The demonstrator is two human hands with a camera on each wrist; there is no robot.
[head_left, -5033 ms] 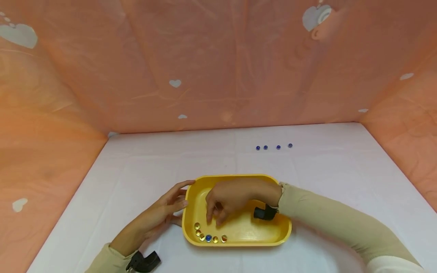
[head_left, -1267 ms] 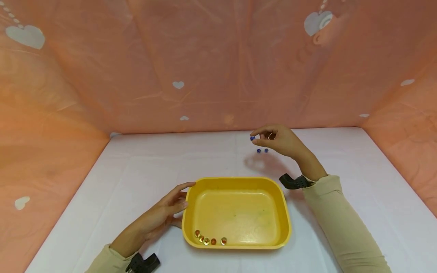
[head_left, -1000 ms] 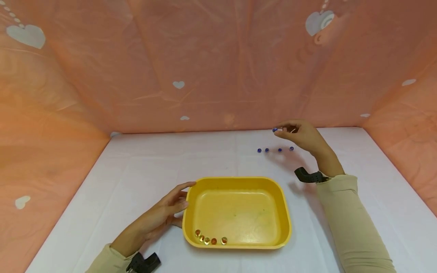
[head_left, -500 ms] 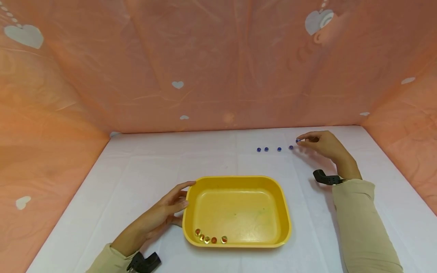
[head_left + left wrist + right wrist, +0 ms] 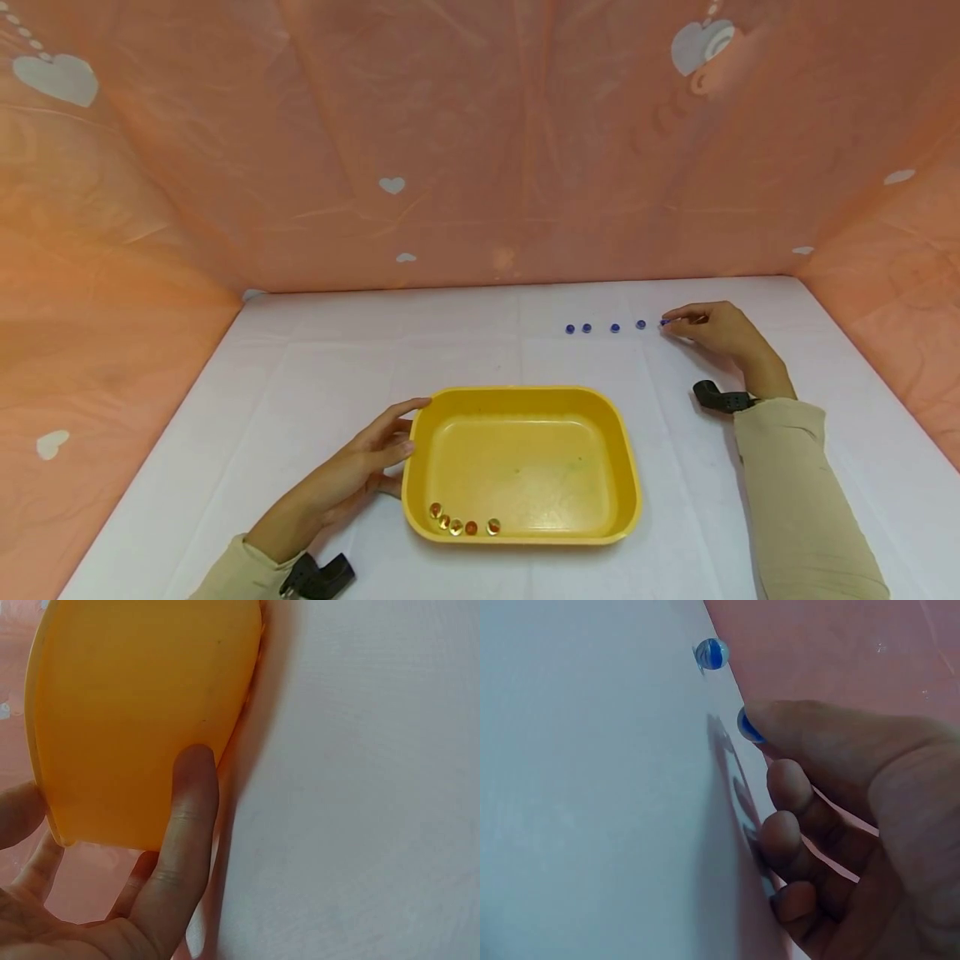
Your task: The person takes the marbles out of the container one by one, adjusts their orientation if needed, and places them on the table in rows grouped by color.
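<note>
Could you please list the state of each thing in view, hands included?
Right hand: pinches a blue marble, at the table or just above it.
Row of four blue marbles: lying on the white table, apart.
Yellow tray: upright on the table.
Amber marbles: inside the tray, at its near wall.
Left hand: fingers straight, touching the tray's left wall.

A yellow tray [image 5: 628,467] sits on the white bench [image 5: 300,383], with a short row of amber marbles [image 5: 462,525] lying along its near inner edge. The left hand [image 5: 352,475] rests against the tray's left rim, its fingers [image 5: 397,411] straight and touching the wall. Farther back, four blue marbles [image 5: 600,327] lie in a line on the bench. The right hand [image 5: 716,329] is lowered at the right end of that line, pinching a fifth blue marble [image 5: 663,322] at the fingertips, just beside the last marble. Peach sheeting with white hearts [image 5: 392,184] encloses the bench.
</note>
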